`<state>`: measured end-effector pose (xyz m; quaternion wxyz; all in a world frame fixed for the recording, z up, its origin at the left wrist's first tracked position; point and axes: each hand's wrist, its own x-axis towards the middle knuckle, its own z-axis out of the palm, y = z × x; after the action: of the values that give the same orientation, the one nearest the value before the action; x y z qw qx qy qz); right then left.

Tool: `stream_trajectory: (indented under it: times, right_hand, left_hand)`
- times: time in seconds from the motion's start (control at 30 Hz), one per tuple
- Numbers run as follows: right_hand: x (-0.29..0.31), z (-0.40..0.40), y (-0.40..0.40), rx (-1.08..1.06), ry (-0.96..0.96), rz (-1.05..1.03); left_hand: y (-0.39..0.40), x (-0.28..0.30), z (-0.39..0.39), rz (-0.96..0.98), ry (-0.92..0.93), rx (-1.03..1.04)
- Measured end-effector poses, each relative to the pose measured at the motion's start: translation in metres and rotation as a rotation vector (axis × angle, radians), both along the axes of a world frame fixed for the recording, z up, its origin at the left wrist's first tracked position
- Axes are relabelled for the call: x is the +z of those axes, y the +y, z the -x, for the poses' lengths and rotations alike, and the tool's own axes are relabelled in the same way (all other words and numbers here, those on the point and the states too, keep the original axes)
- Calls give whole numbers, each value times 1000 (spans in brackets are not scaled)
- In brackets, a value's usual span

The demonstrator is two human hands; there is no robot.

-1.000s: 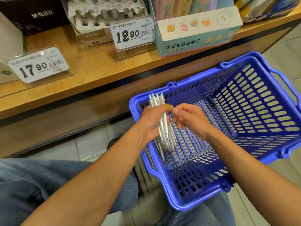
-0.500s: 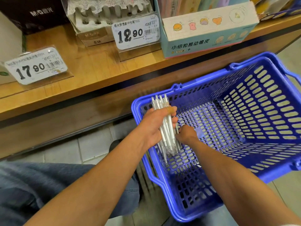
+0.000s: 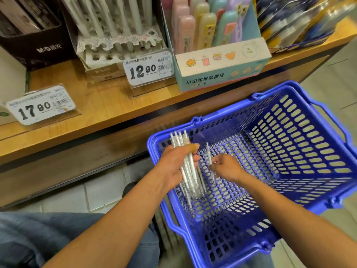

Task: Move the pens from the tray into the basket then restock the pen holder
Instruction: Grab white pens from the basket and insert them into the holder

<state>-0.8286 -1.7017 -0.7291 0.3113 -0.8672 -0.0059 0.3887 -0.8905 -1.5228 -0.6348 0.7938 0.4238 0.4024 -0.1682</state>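
A blue plastic basket (image 3: 301,120) stands on the floor below a wooden shelf. My left hand (image 3: 173,165) grips a bundle of several white pens (image 3: 188,171) upright over the basket's left corner, tips pointing down. My right hand (image 3: 225,167) pinches a single white pen (image 3: 209,157) just right of the bundle, inside the basket. On the shelf behind, a white pen holder (image 3: 108,55) with round holes carries several white pens in its back rows; its front holes are bare.
Price tags reading 17.90 (image 3: 40,107) and 12.90 (image 3: 148,69) stand on the wooden shelf (image 3: 96,101). A pastel eraser box (image 3: 222,70) sits right of the holder, a black box (image 3: 38,41) to its left. My denim-clad knee (image 3: 38,238) is at lower left.
My right hand has come up from the basket floor with one pen pinched in it. The view has tilted upward, showing the pen holder and more of the shelf. The left hand's bundle stays put.
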Motion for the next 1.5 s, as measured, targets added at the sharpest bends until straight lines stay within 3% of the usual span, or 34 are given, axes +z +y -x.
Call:
stream_trajectory:
  times: [0.13, 0.23, 0.37, 0.53, 0.6, 0.67, 0.8, 0.9, 1.13, 1.3, 1.5]
  right_hand:
    - [70, 19, -1, -173, -4, -416]
    - [105, 39, 10, -232, 3, -600]
    - [109, 58, 33, -183, -2, -626]
    - [82, 38, 28, -109, 63, -674]
    - [51, 20, 22, -198, 77, -581]
    - [12, 7, 18, -225, 27, -311]
    - [-52, 6, 15, 123, 79, 159]
    - [-75, 11, 17, 275, 45, 318]
    - [-87, 21, 28, 402, 2, 418]
    - [-81, 15, 15, 319, 32, 444]
    - [0, -6, 3, 73, 37, 2]
  left_hand:
    - [-2, -1, 1, -44, -8, 14]
    - [-2, 1, 2, -33, -48, -22]
    - [0, 7, 5, 121, -101, 3]
    - [0, 5, 6, -6, -38, 12]
    - [-2, 3, 4, -34, -23, 7]
    - [-2, 1, 3, -41, -14, 23]
    - [-2, -2, 1, -11, -31, 41]
    - [-1, -3, 1, 20, -49, 45]
    - [1, -5, 1, 37, -49, 32]
    - [2, -2, 2, 50, -37, 25]
    - [1, -2, 0, 19, -3, 20]
